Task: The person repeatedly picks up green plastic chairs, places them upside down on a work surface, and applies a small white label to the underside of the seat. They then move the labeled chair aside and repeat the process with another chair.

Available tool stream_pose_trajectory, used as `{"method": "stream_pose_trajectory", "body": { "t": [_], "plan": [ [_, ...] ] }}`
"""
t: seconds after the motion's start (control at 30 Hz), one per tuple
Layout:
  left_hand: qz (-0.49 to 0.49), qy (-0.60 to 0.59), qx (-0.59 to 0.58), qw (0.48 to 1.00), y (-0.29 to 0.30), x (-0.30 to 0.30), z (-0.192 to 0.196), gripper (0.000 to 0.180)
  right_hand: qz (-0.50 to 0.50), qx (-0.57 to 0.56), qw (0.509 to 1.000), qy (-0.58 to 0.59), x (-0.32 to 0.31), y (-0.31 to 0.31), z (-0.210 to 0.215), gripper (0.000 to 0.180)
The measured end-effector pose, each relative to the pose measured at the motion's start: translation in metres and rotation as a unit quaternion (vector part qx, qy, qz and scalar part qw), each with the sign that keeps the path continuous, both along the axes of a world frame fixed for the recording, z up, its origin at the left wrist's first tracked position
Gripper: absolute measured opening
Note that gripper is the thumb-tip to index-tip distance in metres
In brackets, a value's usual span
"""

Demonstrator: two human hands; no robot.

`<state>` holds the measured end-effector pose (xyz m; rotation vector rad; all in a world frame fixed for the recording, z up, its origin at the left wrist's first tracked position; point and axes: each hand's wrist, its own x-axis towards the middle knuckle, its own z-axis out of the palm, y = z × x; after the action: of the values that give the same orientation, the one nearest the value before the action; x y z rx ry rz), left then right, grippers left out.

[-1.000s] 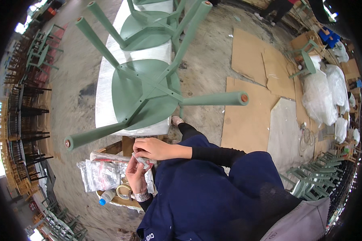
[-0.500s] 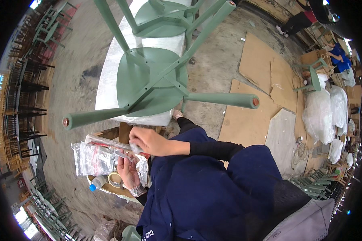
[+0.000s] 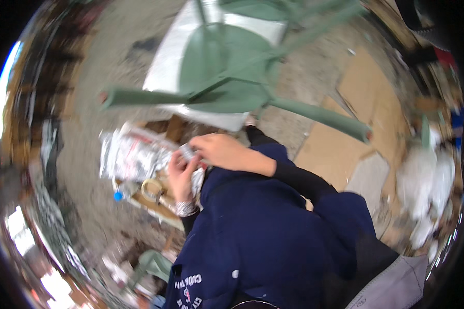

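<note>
A small pale-grey piece (image 3: 187,151), too blurred to name, is pinched between the fingertips of both hands. My left hand (image 3: 180,177) supports it from below, with a silver bracelet at the wrist. My right hand (image 3: 227,153) reaches across from the right and closes its fingers on the piece's other side. Below them is a box (image 3: 162,213) bearing clear plastic bags (image 3: 131,157), a ring of tape (image 3: 152,190) and a bottle with a blue cap (image 3: 118,195). Ahead, an upturned green chair (image 3: 227,67) rests its seat on a white-covered surface (image 3: 167,64).
Two chair legs point towards me, one to the left (image 3: 144,97) and one to the right (image 3: 325,120), near my arms. Cardboard sheets (image 3: 340,139) lie on the floor at right. Plastic-wrapped bundles (image 3: 423,180) are farther right. Dark stacked furniture (image 3: 28,118) lines the left side.
The view has swung, and the scene blurs and shifts right. Both hands have come together on the small grey piece; the right hand was moving over the plastic bags before.
</note>
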<state>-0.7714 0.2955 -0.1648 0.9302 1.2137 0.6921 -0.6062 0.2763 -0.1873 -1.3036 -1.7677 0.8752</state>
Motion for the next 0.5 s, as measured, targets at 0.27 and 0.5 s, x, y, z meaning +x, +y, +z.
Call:
{"method": "stream_pose_trajectory", "body": {
  "t": [0.27, 0.5],
  "plan": [
    [0.049, -0.02, 0.072, 0.996, -0.014, -0.03, -0.028, 0.027, 0.059, -0.14, 0.988, 0.041, -0.014, 0.019, 0.008, 0.014],
    [0.282, 0.035, 0.043, 0.958, -0.067, -0.06, -0.033, 0.019, 0.133, -0.146, 0.974, 0.108, -0.092, 0.073, -0.025, 0.013]
  ]
}}
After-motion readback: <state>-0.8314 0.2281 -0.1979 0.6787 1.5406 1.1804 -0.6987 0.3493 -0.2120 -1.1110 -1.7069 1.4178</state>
